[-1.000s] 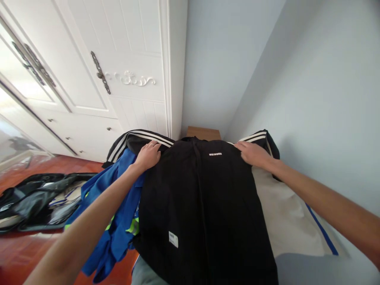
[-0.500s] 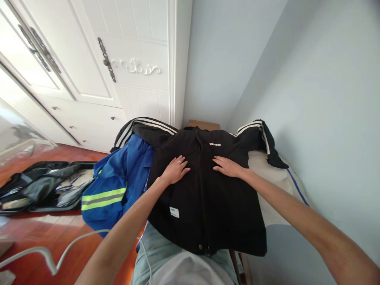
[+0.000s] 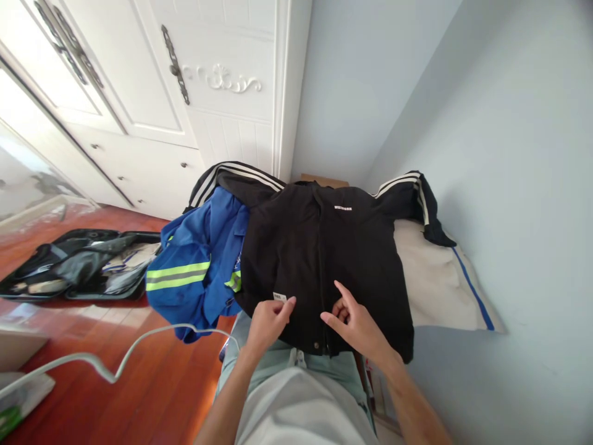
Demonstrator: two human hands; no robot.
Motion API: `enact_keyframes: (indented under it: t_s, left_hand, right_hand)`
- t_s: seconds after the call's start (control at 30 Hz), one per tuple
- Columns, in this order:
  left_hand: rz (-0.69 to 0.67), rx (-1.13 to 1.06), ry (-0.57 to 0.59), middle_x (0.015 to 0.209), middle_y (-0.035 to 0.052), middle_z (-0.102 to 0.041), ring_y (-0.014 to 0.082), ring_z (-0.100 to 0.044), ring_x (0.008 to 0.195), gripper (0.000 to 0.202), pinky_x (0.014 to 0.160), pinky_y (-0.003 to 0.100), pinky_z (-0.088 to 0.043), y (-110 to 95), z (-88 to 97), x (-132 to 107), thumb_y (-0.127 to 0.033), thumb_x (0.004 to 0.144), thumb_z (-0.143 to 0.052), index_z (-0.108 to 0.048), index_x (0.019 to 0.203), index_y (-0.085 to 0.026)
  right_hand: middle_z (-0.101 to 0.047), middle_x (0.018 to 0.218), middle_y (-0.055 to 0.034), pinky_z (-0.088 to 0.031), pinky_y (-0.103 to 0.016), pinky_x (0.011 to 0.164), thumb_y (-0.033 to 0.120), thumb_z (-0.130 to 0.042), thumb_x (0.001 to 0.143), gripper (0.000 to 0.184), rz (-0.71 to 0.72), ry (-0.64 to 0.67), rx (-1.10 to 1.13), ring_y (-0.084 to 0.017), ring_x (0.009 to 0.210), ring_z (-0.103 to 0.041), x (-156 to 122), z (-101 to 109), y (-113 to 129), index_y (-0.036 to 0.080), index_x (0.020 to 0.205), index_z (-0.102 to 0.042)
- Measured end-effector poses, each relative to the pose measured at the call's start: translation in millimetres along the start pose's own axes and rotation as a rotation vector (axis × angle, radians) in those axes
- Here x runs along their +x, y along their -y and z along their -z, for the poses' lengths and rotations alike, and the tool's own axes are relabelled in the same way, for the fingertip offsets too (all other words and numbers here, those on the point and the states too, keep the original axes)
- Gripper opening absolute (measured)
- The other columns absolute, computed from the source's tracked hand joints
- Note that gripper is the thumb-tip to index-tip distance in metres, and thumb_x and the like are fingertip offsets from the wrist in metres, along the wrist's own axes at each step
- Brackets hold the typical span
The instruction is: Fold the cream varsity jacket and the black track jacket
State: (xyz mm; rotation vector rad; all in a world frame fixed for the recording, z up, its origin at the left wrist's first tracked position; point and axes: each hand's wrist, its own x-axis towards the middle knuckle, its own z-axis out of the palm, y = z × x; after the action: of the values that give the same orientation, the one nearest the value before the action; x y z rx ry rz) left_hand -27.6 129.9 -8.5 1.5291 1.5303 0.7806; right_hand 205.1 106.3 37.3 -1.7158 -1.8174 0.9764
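at the near hem of the black striped-sleeve fabric jacket (image 3: 315, 247), flat on the cream bed cover (image 3: 435, 284): both hands, lately on its chest. left hand (image 3: 267, 321): grip cannot be told; right hand (image 3: 356, 324): fingers spread, empty. work has reached the bottom edge.

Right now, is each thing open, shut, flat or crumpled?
black jacket, spread flat, front closed
blue jacket, crumpled beside it
wardrobe doors, shut
bag, open on the floor
left hand, open, on the black jacket's hem
right hand, open, fingers at the front seam
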Motion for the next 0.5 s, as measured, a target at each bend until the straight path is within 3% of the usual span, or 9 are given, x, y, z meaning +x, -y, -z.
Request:
enact_keyframes:
  t_s: [0.1,0.2,0.33,0.5]
  left_hand:
    - [0.084,-0.027,0.404,0.048,0.0044,-0.061,0.0161,-0.059,0.047,0.067,0.05,0.024,-0.039,-9,-8.0,-4,-0.075,0.082,-0.049,-0.064,0.053,-0.017]
    - [0.161,-0.108,0.672,0.059,0.0088,-0.069,0.0176,-0.063,0.048,0.073,0.046,0.024,-0.039,-13,-11.7,-13,-0.083,0.077,-0.046,-0.067,0.061,-0.015]
    - [0.166,-0.055,0.848,0.069,0.0126,-0.073,0.0192,-0.067,0.05,0.076,0.039,0.023,-0.032,-10,-23.2,-25,-0.088,0.069,-0.052,-0.068,0.069,-0.013]
    - [0.257,-0.093,0.944,0.071,0.0145,-0.072,0.0165,-0.063,0.045,0.089,0.036,0.021,-0.031,8,-47.4,-25,-0.095,0.066,-0.04,-0.065,0.077,-0.011]
  right_hand:
    - [-0.066,0.089,-0.0015,-0.054,-0.032,0.068,0.048,-0.066,0.087,0.093,-0.042,0.034,0.136,-0.016,0.07,-0.064,-18,-7,-2,0.018,0.158,-0.014]
    - [-0.068,0.091,-0.0021,-0.055,-0.032,0.07,0.038,-0.068,0.084,0.091,-0.039,0.029,0.121,-0.016,0.07,-0.065,-31,-10,0,0.018,0.157,-0.019]
    - [-0.068,0.082,-0.0007,-0.054,-0.03,0.071,0.02,-0.058,0.082,0.069,0.038,-0.071,0.088,-0.015,0.067,-0.065,-32,-12,0,0.015,0.148,-0.041]
    - [-0.068,0.077,0.0007,-0.056,-0.028,0.067,0.026,-0.059,0.082,0.053,0.039,-0.154,0.226,-0.014,0.065,-0.066,-26,-7,-9,0.016,0.135,-0.054]
